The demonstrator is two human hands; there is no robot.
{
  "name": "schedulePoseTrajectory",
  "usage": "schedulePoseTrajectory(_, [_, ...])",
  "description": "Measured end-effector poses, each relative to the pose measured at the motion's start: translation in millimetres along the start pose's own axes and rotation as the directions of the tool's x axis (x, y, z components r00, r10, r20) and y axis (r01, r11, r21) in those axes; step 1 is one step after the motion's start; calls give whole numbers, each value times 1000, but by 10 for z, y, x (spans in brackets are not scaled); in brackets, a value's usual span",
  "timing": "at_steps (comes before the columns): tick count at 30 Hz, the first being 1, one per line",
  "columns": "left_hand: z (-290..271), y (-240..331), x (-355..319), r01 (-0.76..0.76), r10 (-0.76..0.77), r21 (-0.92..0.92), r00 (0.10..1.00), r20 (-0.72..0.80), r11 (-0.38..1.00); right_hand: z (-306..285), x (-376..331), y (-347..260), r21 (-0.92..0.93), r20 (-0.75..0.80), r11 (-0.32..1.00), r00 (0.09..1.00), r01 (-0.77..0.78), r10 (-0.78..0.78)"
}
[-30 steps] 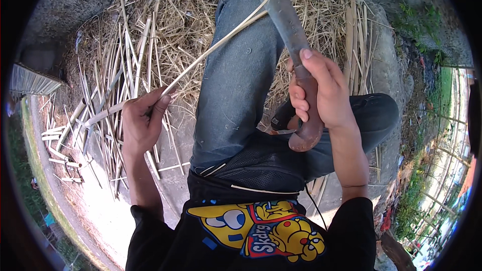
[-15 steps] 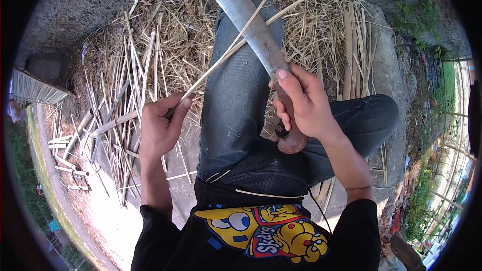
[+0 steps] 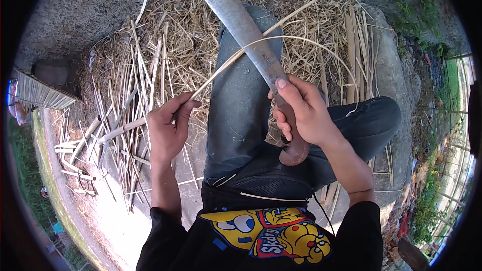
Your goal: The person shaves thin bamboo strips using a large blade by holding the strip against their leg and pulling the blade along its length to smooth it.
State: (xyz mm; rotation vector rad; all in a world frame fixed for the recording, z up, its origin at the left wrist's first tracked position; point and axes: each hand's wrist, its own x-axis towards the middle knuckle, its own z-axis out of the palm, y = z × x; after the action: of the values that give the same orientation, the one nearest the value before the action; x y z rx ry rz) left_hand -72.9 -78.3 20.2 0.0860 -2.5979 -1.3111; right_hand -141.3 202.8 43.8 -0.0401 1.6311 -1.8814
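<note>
My right hand is wrapped round the brown handle of a machete, whose long grey blade slants up to the left across my raised knee. My left hand pinches the near end of a pale bamboo strip between thumb and fingers. The strip runs up to the right and meets the blade at mid-length. There it is parted in two: the thicker piece passes behind the blade, while a thin sliver arches in front of it and droops to the right.
Under and around my jeans lie heaps of shavings. Loose bamboo strips are piled at left, with cut bamboo lengths beyond them. More slats lie at right, beside a stone edge. A rough wall rises at the far side.
The thin sliver, straight and pointing up before, now bends over to the right in front of the blade. The machete appears slightly lower in view, its tip now showing; both grips are unchanged.
</note>
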Motion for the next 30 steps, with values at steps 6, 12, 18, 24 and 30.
schedulePoseTrajectory(6, [-45,-49,-60,-96,113,111,981,-156,989,-217,98,-57,10,-210,987,965,160,-155])
schedulePoseTrajectory(12, [-135,-316,-136,-116,123,44,960,-250,992,-326,110,-58,62,-287,980,944,190,-165])
schedulePoseTrajectory(18, [91,-156,-68,-209,223,81,945,-240,974,50,-28,138,6,6,998,998,56,-56])
schedulePoseTrajectory(24, [178,-96,-35,-171,161,-21,959,-232,985,308,-101,250,57,196,998,980,-40,28])
schedulePoseTrajectory(30, [266,-35,-49,-152,134,-54,960,-246,987,223,-38,270,47,18,998,999,29,-30])
